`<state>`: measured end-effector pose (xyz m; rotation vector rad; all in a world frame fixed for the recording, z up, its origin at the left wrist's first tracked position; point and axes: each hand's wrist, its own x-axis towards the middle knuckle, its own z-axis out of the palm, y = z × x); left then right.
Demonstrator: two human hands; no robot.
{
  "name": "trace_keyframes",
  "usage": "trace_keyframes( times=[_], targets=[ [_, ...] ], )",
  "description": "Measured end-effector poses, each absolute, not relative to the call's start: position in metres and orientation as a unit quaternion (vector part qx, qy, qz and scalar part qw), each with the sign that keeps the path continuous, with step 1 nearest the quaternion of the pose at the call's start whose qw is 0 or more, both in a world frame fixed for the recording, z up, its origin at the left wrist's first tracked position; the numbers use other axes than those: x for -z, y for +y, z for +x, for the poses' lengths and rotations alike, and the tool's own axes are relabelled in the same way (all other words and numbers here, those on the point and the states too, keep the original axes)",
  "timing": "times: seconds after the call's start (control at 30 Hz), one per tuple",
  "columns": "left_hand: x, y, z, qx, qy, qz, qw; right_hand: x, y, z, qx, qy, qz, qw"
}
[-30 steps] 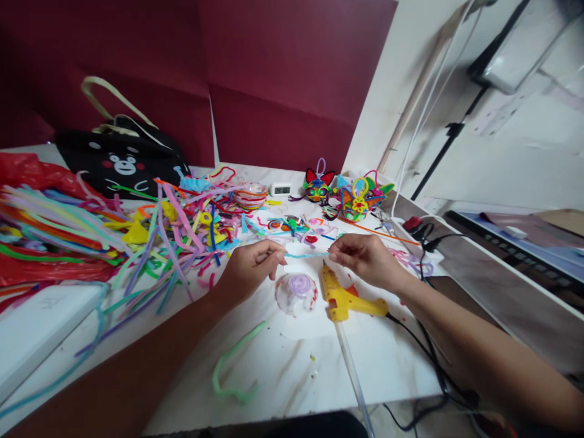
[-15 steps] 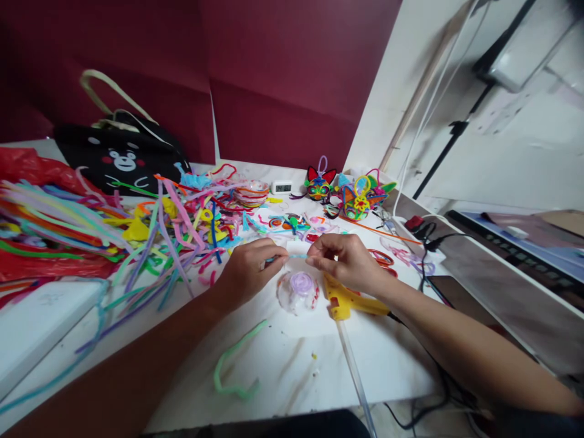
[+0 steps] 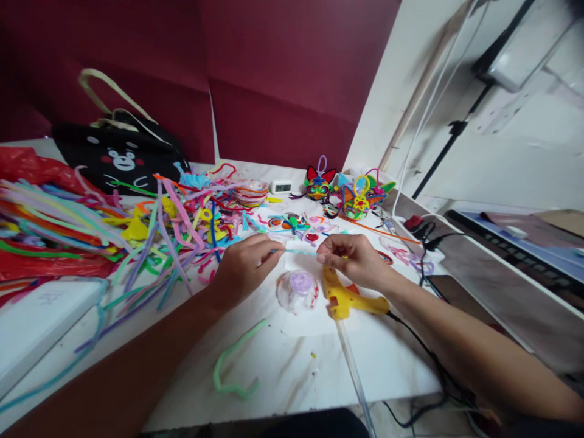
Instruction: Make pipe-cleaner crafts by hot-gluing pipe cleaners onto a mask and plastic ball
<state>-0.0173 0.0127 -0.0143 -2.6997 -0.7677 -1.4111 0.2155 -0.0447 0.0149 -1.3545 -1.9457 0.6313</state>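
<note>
My left hand (image 3: 244, 267) and my right hand (image 3: 353, 258) each pinch one end of a short light-blue pipe cleaner (image 3: 298, 251), held level just above the white table (image 3: 292, 371). Below it lies a clear dome with a purple pipe-cleaner spiral (image 3: 297, 291). A yellow glue gun (image 3: 349, 298) rests under my right hand, with a glue stick (image 3: 352, 371) poking out toward the front edge. A bent green pipe cleaner (image 3: 232, 365) lies nearer to me.
A big heap of coloured pipe cleaners (image 3: 91, 231) covers the left side, beside a black bear-face bag (image 3: 121, 158) and a white box (image 3: 36, 322). Finished pipe-cleaner masks (image 3: 349, 194), a small clock (image 3: 281, 187) and black cables (image 3: 424, 234) sit at the back right.
My hands came close together half a second ago and have now drawn apart again, stretching the blue pipe cleaner between them. Nothing else has moved.
</note>
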Motion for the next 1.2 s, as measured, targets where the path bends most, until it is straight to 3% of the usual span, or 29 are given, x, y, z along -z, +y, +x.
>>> trace_keyframes(
  times=[0.23, 0.53, 0.83, 1.03, 1.2],
  targets=[
    [0.012, 0.007, -0.015, 0.44, -0.247, -0.863, -0.007, -0.014, -0.047, 0.204, -0.152, -0.792, -0.489, 0.333],
    [0.01, 0.003, -0.014, 0.427, -0.238, -0.872, -0.004, -0.019, -0.066, 0.223, -0.137, -0.81, -0.483, 0.303],
    [0.016, -0.007, -0.011, 0.418, -0.181, -0.89, 0.033, -0.019, -0.072, 0.199, -0.159, -0.796, -0.445, 0.379],
    [0.017, -0.003, -0.013, 0.421, -0.225, -0.878, 0.036, -0.028, -0.061, 0.268, -0.155, -0.689, -0.535, 0.464],
    [0.018, -0.001, -0.013, 0.415, -0.221, -0.881, 0.044, -0.026, -0.039, 0.35, -0.136, -0.627, -0.621, 0.451]
  ],
)
